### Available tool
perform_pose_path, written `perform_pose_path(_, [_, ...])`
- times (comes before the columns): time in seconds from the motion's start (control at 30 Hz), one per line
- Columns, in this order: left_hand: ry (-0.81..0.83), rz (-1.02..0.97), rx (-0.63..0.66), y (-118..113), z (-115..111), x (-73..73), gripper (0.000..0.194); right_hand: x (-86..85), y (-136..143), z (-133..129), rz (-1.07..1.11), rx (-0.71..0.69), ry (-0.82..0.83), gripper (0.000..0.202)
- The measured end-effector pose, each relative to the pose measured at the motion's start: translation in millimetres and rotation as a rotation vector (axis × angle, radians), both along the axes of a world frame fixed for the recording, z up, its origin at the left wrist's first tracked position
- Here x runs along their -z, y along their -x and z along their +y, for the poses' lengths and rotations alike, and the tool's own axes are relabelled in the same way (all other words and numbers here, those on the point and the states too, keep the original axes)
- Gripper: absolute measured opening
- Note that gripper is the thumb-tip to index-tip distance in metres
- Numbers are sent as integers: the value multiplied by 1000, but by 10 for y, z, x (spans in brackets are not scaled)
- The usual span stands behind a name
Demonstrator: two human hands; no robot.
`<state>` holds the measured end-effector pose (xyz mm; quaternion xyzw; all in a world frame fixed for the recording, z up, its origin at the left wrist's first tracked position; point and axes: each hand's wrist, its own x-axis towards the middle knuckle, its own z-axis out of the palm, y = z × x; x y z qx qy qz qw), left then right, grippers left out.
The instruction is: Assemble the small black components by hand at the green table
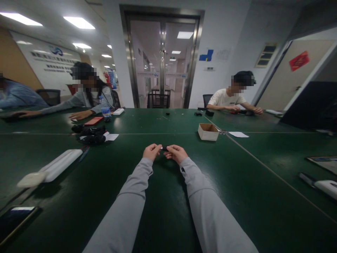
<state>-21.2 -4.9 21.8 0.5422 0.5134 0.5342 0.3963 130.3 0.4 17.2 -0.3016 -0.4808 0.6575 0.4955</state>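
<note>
Both hands meet over the green table (163,211), arms stretched forward. Between them is a small black stick-like piece (164,148) with a shiny, pale bit at its left end; its exact kind is too small to make out. My left hand (151,152) pinches the pale end between thumb and fingertips. The black end is gripped by my right hand (177,153), with thumb and forefinger pressed on it and the other fingers curled below. Beyond my right hand stands an open cardboard box (207,133), its inside partly hidden by the front wall.
To the left lie a white power strip (64,163), a phone (18,219), a black bundle (91,134), a red case (94,121) and a water bottle (105,108). White paper (238,134) lies right of the box. Other people sit across the table, at left and right.
</note>
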Motion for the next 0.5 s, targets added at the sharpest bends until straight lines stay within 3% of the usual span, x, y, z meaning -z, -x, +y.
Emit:
perform_pose_path(0.2, [24, -105, 16, -26, -40, -44, 41, -52, 15, -25, -24, 60, 40, 26])
perform_pose_path(0.37, [-48, -96, 24, -10, -26, -21, 39, -42, 18, -17, -32, 65, 28, 27])
perform_pose_path(0.5, [-7, -83, 60, -7, -12, 4, 35, -34, 14, -11, -34, 60, 22, 26])
